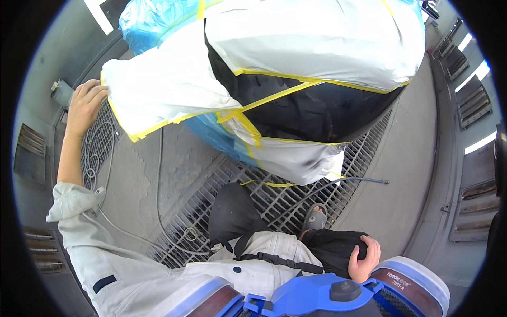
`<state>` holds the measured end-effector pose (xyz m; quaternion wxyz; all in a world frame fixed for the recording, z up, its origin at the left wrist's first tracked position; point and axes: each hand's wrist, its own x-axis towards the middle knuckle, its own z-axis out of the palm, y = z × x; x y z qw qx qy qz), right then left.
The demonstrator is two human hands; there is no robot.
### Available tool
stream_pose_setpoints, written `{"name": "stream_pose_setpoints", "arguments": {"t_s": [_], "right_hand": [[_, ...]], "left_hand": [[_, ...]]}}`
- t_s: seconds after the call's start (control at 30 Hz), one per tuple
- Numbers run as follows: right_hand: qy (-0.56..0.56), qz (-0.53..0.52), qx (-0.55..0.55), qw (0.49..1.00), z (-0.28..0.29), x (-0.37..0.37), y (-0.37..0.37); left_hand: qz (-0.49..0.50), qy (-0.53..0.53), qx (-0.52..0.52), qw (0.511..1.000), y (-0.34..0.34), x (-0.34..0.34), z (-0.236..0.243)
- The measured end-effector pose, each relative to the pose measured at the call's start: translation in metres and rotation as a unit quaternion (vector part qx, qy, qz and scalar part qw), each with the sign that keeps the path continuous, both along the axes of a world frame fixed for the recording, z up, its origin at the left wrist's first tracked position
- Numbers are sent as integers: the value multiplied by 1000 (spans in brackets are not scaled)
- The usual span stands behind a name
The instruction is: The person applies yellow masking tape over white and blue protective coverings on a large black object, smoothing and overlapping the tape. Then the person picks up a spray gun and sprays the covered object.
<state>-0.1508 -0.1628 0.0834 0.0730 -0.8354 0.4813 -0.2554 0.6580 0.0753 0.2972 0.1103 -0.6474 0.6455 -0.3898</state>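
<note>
A car body wrapped in white masking paper (317,37) fills the upper middle, its bare dark panel (296,108) framed by yellow tape. Out to the left juts a paper-covered panel (158,84), which looks like an opened car door. My left hand (87,105), arm stretched out, has its fingers bent over that panel's taped outer edge. Part of its grip is hidden behind the hand. Holding nothing, my right hand (365,260) rests on my dark trouser knee with its fingers apart.
Blue plastic film (153,24) covers the car's far left. Below runs a metal floor grating (185,211). A grey hose (160,174) crosses the floor at left; a dark hose (354,179) lies at right. A blue respirator (317,296) occupies the lower edge. Vents (472,105) line the wall.
</note>
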Motion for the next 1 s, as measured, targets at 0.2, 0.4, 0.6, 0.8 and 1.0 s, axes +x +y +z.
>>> {"name": "stream_pose_setpoints", "arguments": {"t_s": [0.2,0.4,0.6,0.8,1.0], "right_hand": [[6,-1,4,1000,2,-1,0],[2,-1,-1,1000,0,-7,5],[16,5,-5,1000,0,-13,3],[9,1,-10,1000,-6,-17,3],[-2,1,-18,1000,-10,-16,0]], "left_hand": [[37,25,-5,999,-7,34,-69],[156,87,-83,980,-59,44,-152],[197,286,-120,930,-122,65,-200],[76,794,-174,577,-123,95,-205],[34,922,-318,220,-82,96,-195]]}}
